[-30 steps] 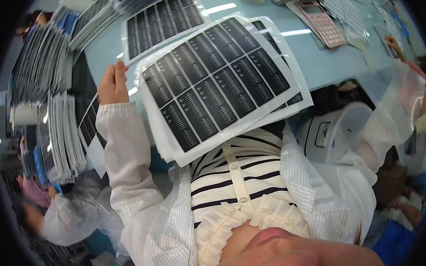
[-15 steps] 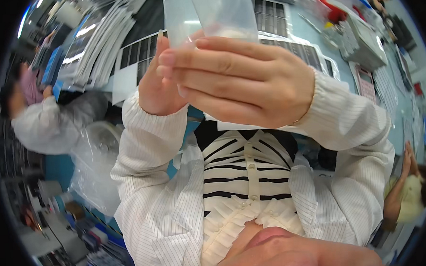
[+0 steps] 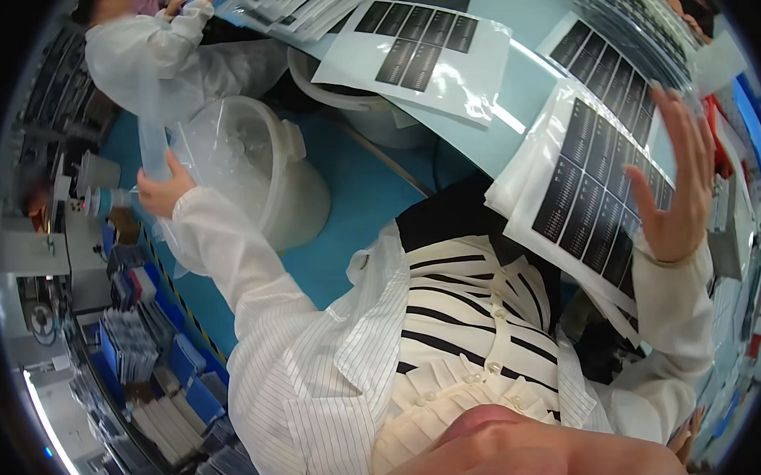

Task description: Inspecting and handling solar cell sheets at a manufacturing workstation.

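Both hands, together on the translucent film half a second ago, have swung apart: the left hand is now out at the left, and the right hand is over at the right. Slightly blurred, the left fingers look closed around the lower end of a clear film, which stands up above them beside a white bin with clear plastic in it. The right fingers are spread wide with nothing in them, at the right side of a stack of printed sheets; whether they touch it, I cannot tell. That stack lies at the near edge of the worktop, its top sheet bearing black panels. Another printed sheet lies farther left on the same worktop, near the bin.
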A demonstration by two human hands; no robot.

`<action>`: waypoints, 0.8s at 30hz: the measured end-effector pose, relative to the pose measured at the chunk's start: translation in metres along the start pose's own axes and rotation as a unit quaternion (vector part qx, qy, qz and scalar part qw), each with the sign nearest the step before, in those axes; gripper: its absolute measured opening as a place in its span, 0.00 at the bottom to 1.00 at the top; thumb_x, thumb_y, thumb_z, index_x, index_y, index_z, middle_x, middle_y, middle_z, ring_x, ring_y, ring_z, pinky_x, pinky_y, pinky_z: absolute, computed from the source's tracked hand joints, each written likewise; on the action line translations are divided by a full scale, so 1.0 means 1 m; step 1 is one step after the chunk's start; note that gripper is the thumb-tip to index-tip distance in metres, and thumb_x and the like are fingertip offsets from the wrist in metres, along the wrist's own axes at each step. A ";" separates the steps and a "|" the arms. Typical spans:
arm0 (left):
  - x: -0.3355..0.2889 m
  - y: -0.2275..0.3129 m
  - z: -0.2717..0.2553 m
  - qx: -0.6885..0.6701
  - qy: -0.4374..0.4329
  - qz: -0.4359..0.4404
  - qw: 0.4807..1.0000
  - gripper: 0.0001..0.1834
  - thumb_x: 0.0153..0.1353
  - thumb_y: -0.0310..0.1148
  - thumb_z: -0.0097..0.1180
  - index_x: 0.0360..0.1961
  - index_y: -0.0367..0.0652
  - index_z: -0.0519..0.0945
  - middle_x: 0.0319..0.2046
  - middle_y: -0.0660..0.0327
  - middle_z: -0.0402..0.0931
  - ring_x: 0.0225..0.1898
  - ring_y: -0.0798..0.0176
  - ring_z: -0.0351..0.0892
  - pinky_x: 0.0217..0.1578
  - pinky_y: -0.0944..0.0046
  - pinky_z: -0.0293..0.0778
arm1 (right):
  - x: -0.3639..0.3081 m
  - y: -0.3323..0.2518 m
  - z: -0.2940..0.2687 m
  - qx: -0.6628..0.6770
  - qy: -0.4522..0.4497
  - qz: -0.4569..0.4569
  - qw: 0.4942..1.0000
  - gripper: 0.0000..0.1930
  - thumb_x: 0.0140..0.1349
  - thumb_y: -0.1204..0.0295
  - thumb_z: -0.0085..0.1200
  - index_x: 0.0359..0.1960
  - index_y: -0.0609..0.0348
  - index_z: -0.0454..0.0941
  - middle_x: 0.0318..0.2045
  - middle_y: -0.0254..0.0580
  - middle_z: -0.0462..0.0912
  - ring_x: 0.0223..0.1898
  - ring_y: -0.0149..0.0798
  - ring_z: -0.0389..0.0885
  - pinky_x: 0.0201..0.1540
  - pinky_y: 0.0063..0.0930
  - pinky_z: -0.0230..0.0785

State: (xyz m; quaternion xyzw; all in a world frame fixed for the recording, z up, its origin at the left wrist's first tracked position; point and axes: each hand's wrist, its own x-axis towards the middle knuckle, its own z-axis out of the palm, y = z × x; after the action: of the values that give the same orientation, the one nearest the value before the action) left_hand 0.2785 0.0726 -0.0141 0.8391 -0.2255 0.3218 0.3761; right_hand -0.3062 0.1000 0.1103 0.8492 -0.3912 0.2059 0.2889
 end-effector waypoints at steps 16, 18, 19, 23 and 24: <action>-0.043 0.034 0.036 -0.045 -0.030 0.059 0.997 0.29 0.41 0.41 0.63 0.47 0.45 0.70 0.52 0.54 0.61 0.52 0.52 0.61 0.51 0.54 0.58 | -0.157 0.095 -0.039 0.165 -0.215 0.419 0.867 0.23 0.56 0.66 0.53 0.54 0.58 0.66 0.53 0.42 0.69 0.56 0.38 0.63 0.56 0.30 0.54; -0.061 0.095 0.028 -0.355 -0.193 0.107 0.908 0.10 0.48 0.32 0.57 0.32 0.40 0.78 0.35 0.60 0.75 0.39 0.63 0.71 0.44 0.65 0.64 | -0.175 0.095 -0.032 0.242 -0.215 0.458 0.828 0.24 0.54 0.68 0.54 0.53 0.57 0.67 0.52 0.40 0.70 0.55 0.34 0.65 0.54 0.27 0.55; -0.077 0.133 0.004 -0.456 -0.261 0.092 0.846 0.04 0.51 0.28 0.55 0.25 0.38 0.79 0.26 0.63 0.77 0.33 0.67 0.73 0.39 0.71 0.66 | -0.185 0.099 -0.019 0.286 -0.202 0.462 0.815 0.23 0.54 0.69 0.53 0.53 0.57 0.67 0.51 0.39 0.71 0.54 0.33 0.65 0.53 0.27 0.55; -0.147 0.234 -0.059 -0.550 -0.488 0.363 0.572 0.04 0.49 0.25 0.54 0.19 0.38 0.76 0.21 0.61 0.75 0.26 0.64 0.72 0.31 0.69 0.65 | -0.183 0.085 -0.022 0.312 -0.212 0.511 0.772 0.20 0.57 0.69 0.50 0.51 0.61 0.68 0.47 0.38 0.73 0.50 0.31 0.67 0.52 0.22 0.56; -0.160 0.251 -0.075 -0.551 -0.496 0.431 0.515 0.06 0.48 0.27 0.56 0.17 0.39 0.76 0.19 0.61 0.73 0.24 0.62 0.69 0.29 0.67 0.63 | -0.189 0.085 -0.025 0.366 -0.195 0.536 0.735 0.18 0.60 0.69 0.47 0.51 0.63 0.67 0.46 0.40 0.73 0.49 0.31 0.68 0.53 0.21 0.56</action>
State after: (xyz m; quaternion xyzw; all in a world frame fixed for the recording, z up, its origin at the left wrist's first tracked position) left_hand -0.0156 -0.0023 0.0328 0.2868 -0.8415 -0.2124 0.4056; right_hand -0.4915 0.1745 0.0481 0.5606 -0.7237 0.2836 -0.2855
